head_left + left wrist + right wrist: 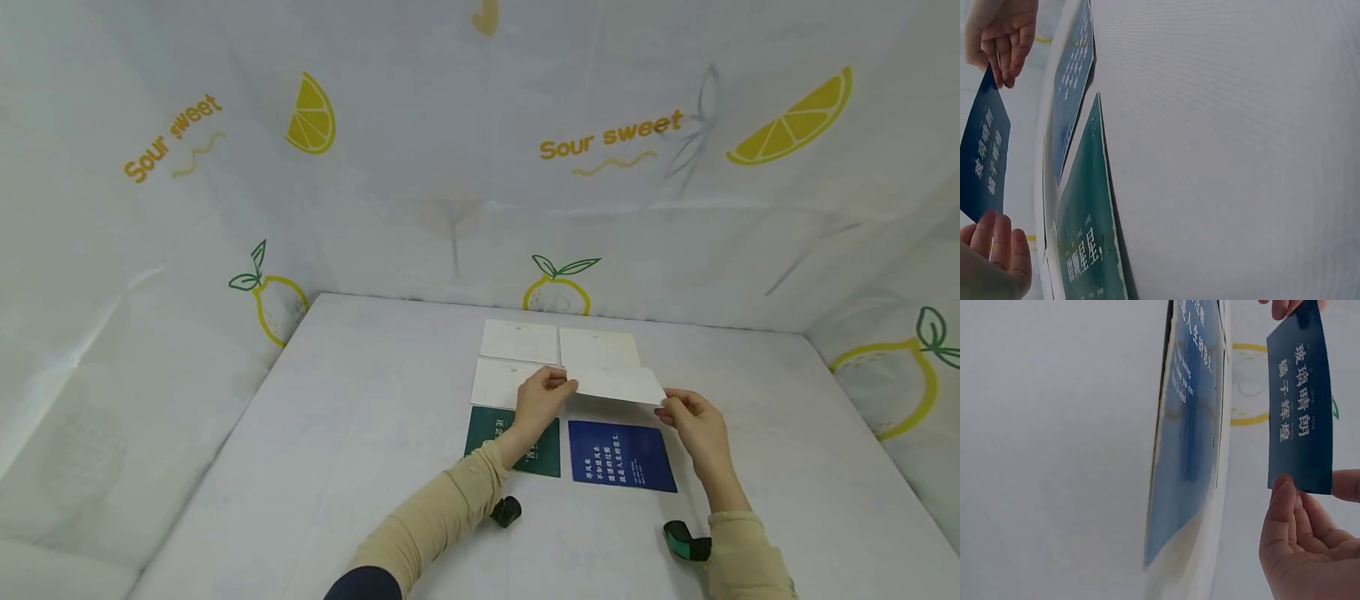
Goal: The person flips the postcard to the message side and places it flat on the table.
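Note:
Both hands hold one postcard (617, 384) up off the table, its white side facing up. Blue with white Chinese lettering, the underside of this postcard (1301, 406) shows in the right wrist view. My left hand (538, 407) pinches its left edge, and my right hand (699, 435) pinches the right corner between thumb and fingers. Below it on the table lies a blue postcard (621, 455) with white text. A green postcard (546, 450) is beside that one, partly covered by the left forearm in the head view.
Behind the hands, three white-side-up cards lie in a grid: a back left card (519, 342), a back right card (600, 346) and a front left card (495, 382). A black strap (506, 511) and a black-green strap (686, 542) sit near the forearms on the white table (337, 433).

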`<state>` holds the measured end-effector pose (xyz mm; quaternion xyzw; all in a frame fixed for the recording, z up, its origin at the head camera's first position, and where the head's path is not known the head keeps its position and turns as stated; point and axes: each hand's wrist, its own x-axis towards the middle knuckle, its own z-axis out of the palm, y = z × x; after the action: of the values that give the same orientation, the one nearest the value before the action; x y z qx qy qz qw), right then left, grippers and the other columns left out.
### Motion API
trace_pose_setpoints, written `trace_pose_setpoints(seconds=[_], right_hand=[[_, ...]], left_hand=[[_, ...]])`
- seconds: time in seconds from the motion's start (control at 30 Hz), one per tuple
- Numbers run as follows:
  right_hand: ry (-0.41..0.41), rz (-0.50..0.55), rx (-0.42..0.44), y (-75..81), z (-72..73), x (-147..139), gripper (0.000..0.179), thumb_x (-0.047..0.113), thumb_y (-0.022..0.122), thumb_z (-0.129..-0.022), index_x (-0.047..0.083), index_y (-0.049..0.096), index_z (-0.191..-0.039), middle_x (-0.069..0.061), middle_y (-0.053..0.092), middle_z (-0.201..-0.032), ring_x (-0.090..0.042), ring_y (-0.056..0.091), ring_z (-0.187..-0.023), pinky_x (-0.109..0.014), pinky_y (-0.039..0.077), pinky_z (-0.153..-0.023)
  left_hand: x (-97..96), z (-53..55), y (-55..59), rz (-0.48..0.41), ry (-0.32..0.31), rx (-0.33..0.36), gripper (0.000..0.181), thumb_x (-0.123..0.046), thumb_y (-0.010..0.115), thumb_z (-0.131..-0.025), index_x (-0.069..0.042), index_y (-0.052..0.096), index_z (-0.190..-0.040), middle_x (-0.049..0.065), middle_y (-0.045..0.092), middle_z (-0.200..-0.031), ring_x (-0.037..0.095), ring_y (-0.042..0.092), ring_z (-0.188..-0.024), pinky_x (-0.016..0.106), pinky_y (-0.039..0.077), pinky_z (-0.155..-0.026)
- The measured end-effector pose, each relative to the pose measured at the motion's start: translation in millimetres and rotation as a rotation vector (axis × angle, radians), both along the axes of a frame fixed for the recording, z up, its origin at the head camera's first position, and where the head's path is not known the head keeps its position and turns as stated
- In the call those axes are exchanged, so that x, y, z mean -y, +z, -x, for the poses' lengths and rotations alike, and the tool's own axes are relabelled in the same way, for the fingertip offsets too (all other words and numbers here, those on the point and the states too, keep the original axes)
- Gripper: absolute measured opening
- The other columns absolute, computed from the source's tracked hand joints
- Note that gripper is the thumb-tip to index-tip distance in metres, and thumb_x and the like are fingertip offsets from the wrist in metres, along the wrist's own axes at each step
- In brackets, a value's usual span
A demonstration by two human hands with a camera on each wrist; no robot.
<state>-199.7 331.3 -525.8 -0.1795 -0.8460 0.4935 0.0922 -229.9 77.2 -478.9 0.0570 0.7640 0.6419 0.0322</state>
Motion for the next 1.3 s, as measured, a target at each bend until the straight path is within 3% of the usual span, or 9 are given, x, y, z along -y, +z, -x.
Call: trace_pose_setpoints(seconds=[0.13,0.27,0.37,0.5,0.7,0.9,1.13,1.3], right_hand=[[0.023,-0.107,0.021,-0.5,-1.1,-0.1,0.053,0.045,0.053,-0.090,0.007,0.052,-0.127,0.001,0.065,-0.096,0.005,0.060,-0.074,-0.013,0.049,-0.066],[0.054,-0.154,0.054,23.7,-10.8,13.8,0.050,0.035,0.058,-0.089,0.002,0.050,-0.126,-0.006,0.066,-0.088,-0.002,0.057,-0.068,-0.017,0.045,-0.055],[0.109,-0.175,0.081,45.2,-18.3,24.4,0.049,0.027,0.060,-0.088,-0.002,0.046,-0.126,-0.016,0.065,-0.089,-0.011,0.058,-0.068,-0.021,0.043,-0.055],[0.176,-0.248,0.120,60.4,-21.1,30.1,0.042,0.020,0.057,-0.090,-0.004,0.047,-0.122,-0.022,0.064,-0.092,-0.018,0.059,-0.071,-0.025,0.044,-0.059],[0.219,-0.332,0.188,62.7,-15.9,26.9,0.037,0.019,0.057,-0.088,-0.006,0.052,-0.115,-0.022,0.063,-0.089,-0.024,0.059,-0.074,-0.032,0.045,-0.059],[0.291,-0.347,0.258,61.1,-9.6,21.8,0.037,0.018,0.058,-0.089,-0.008,0.051,-0.114,-0.028,0.062,-0.097,-0.028,0.060,-0.080,-0.035,0.047,-0.066],[0.332,-0.342,0.291,61.3,-2.9,21.8,0.035,0.015,0.059,-0.086,-0.010,0.051,-0.110,-0.021,0.062,-0.086,-0.020,0.058,-0.070,-0.028,0.044,-0.060],[0.345,-0.371,0.324,61.7,0.4,21.5,0.033,0.014,0.059,-0.085,-0.010,0.051,-0.107,-0.020,0.059,-0.086,-0.022,0.056,-0.072,-0.030,0.043,-0.061]], left_hand=[[-0.6,2.2,-5.0,0.082,-0.022,-0.043,0.026,-0.017,0.069,-0.081,-0.006,0.066,-0.105,0.005,0.067,-0.087,0.003,0.056,-0.072,0.015,0.046,-0.063],[-0.7,3.6,-8.1,0.164,-0.057,-0.087,0.027,-0.011,0.070,-0.080,-0.002,0.065,-0.105,0.003,0.062,-0.078,0.000,0.048,-0.066,0.013,0.042,-0.060],[-1.2,4.1,-8.2,0.224,-0.081,-0.122,0.028,-0.010,0.070,-0.080,-0.001,0.062,-0.105,0.002,0.059,-0.075,0.002,0.046,-0.063,0.014,0.041,-0.059],[-4.3,6.4,-8.5,0.319,-0.109,-0.155,0.029,-0.011,0.068,-0.081,-0.002,0.060,-0.108,-0.001,0.055,-0.070,0.003,0.043,-0.059,0.015,0.037,-0.054],[-11.0,10.2,-8.7,0.452,-0.145,-0.165,0.026,-0.011,0.066,-0.081,-0.001,0.060,-0.105,-0.002,0.051,-0.065,0.004,0.040,-0.054,0.016,0.031,-0.048],[-14.4,11.2,-8.4,0.586,-0.154,-0.175,0.027,-0.011,0.067,-0.082,0.001,0.062,-0.106,0.006,0.061,-0.071,0.007,0.045,-0.056,0.016,0.037,-0.050],[-15.3,10.7,-12.0,0.617,-0.155,-0.151,0.026,-0.011,0.065,-0.083,0.000,0.061,-0.106,0.009,0.065,-0.080,0.009,0.047,-0.059,0.018,0.042,-0.055],[-17.3,9.8,-13.2,0.662,-0.171,-0.158,0.024,-0.011,0.064,-0.084,0.001,0.061,-0.105,0.012,0.067,-0.089,0.011,0.051,-0.063,0.020,0.045,-0.058]])
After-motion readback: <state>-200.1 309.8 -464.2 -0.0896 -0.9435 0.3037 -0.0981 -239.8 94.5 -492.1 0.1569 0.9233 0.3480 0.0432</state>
